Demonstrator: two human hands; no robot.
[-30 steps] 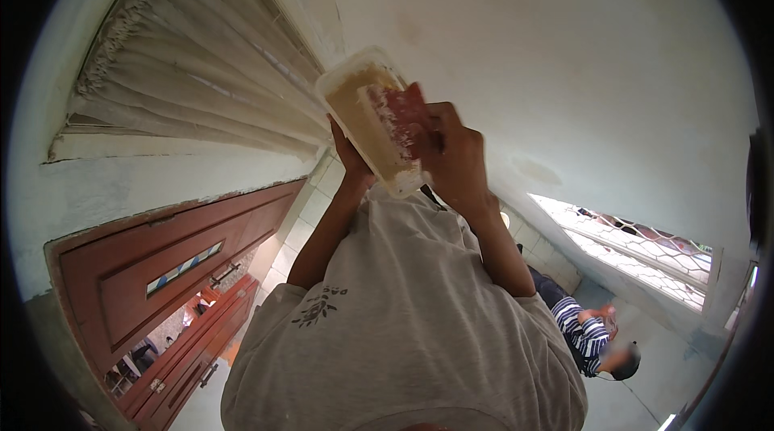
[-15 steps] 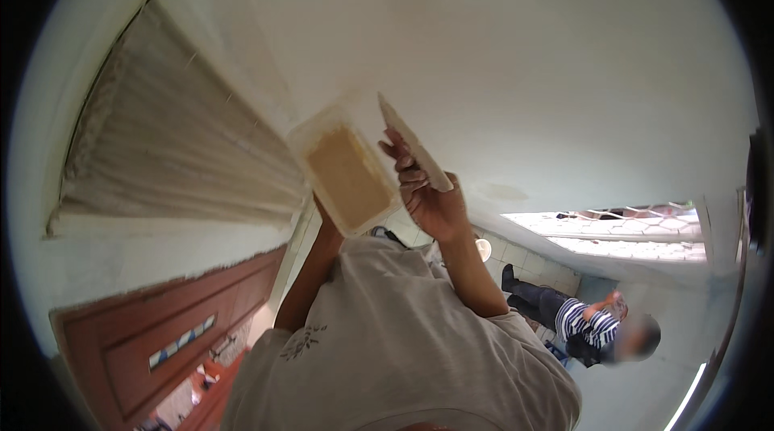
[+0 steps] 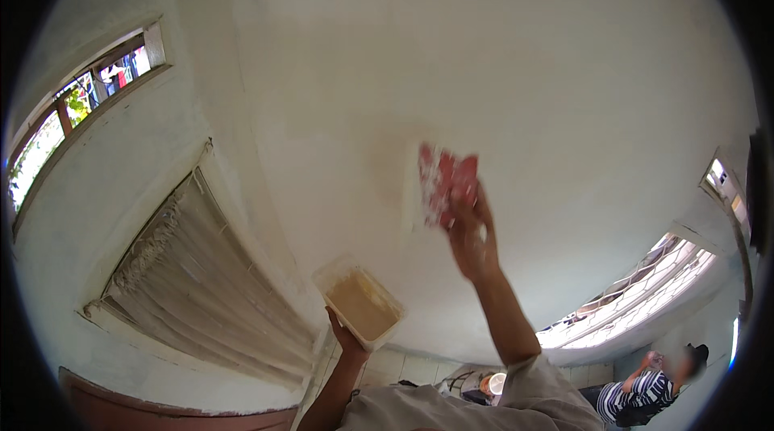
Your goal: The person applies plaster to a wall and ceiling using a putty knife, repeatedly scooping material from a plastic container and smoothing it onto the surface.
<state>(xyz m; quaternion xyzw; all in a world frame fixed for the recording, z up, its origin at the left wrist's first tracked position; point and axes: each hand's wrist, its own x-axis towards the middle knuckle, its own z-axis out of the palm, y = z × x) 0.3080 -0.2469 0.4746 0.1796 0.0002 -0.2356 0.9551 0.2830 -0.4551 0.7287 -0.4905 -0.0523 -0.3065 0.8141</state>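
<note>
My left hand (image 3: pixel 345 336) holds a clear rectangular plastic container (image 3: pixel 360 302) from below, low in the picture. The tub has pale brown contents and is uncovered. My right hand (image 3: pixel 472 233) is raised higher and to the right, gripping a flat lid with a red and white print (image 3: pixel 442 183) by its lower edge. Lid and container are well apart. My pale grey shirt (image 3: pixel 451 415) fills the bottom edge.
The view points up at a white ceiling (image 3: pixel 484 52). A pale curtain (image 3: pixel 185 286) hangs at left under a small high window (image 3: pixel 72 108). A barred window (image 3: pixel 637 294) is at right. Another person in a striped shirt (image 3: pixel 641 395) sits at lower right.
The lid came off the container. My right hand carried it up and to the right while my left hand lowered the tub. The view tilted further toward the ceiling.
</note>
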